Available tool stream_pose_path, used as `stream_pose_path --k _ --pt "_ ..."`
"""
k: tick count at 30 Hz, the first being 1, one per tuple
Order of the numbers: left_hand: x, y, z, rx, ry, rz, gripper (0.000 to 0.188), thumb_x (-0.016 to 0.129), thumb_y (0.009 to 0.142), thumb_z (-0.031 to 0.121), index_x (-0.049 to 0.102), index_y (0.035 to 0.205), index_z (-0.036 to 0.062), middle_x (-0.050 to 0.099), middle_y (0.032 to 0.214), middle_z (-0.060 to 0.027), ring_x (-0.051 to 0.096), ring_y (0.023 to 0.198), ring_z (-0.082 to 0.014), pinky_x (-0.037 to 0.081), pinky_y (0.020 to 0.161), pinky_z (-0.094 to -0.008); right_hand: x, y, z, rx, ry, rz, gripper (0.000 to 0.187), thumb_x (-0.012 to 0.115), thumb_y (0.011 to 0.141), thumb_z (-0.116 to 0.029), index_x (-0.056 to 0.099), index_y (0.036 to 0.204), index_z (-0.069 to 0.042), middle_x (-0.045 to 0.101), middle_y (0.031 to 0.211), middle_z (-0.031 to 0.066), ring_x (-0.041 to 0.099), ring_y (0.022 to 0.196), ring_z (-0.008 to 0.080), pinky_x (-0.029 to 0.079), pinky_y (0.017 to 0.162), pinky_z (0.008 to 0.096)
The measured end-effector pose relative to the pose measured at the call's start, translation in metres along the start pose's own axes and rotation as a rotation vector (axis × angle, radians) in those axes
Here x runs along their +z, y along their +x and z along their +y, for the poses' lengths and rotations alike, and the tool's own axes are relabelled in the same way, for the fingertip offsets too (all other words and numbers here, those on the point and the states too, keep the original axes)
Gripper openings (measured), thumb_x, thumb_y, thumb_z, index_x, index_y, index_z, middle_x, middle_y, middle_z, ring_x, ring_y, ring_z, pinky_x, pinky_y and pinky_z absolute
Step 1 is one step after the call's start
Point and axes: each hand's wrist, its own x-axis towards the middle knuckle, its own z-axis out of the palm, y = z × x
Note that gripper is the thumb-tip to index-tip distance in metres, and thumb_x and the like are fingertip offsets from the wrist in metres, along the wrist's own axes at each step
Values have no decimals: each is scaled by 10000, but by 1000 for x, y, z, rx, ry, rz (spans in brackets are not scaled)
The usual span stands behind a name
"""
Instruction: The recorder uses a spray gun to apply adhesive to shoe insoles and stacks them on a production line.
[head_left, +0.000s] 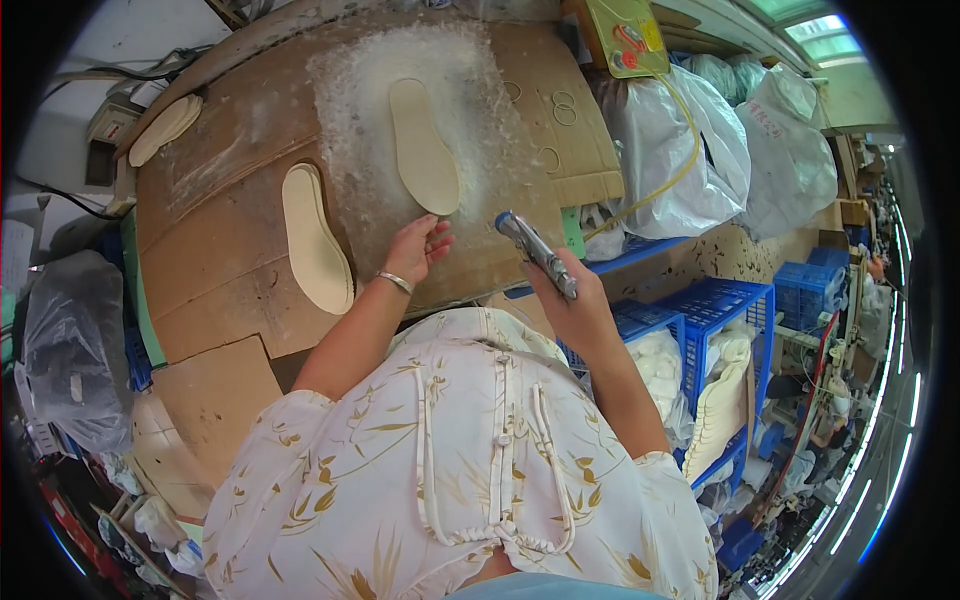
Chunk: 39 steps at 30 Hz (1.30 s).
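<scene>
On whitened cardboard (355,85), a waisted cream insole (424,145); left hand (415,250) unclenched, right hand (578,308) gripping a silvery tool (532,250).

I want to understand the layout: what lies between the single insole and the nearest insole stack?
Only cardboard, partly whitened, separates the single insole from that stack, in the head view.

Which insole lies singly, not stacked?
The insole just beyond the left hand, on the whitened patch. The near stack and far stack, both left of it, show several layered edges.
</scene>
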Motion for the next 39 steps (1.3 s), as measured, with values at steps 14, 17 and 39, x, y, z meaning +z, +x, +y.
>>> stream_pose_path --k 14,17,39 --pt "27 4 1 213 -181 163 177 591 875 124 562 1030 45 635 944 -62 642 812 -174 524 669 -255 -28 -5 -2 71 173 -7 168 590 875 -93 569 1005 11 509 717 -23 427 663 47 381 579 212" --pt "46 -16 21 353 -75 250 192 605 864 122 585 1037 41 647 949 -56 641 830 -152 519 664 -247 -27 -4 6 95 191 -6 144 581 884 -138 606 944 -10 469 631 -51 394 557 28 320 495 208" --pt "-255 -359 -52 1234 -560 1088 123 584 835 57 595 944 3 637 842 -72 621 743 -142 520 671 -263 47 5 -41 -85 108 -638 200 559 899 -218 624 856 -33 447 536 -52 325 385 13 218 360 214"
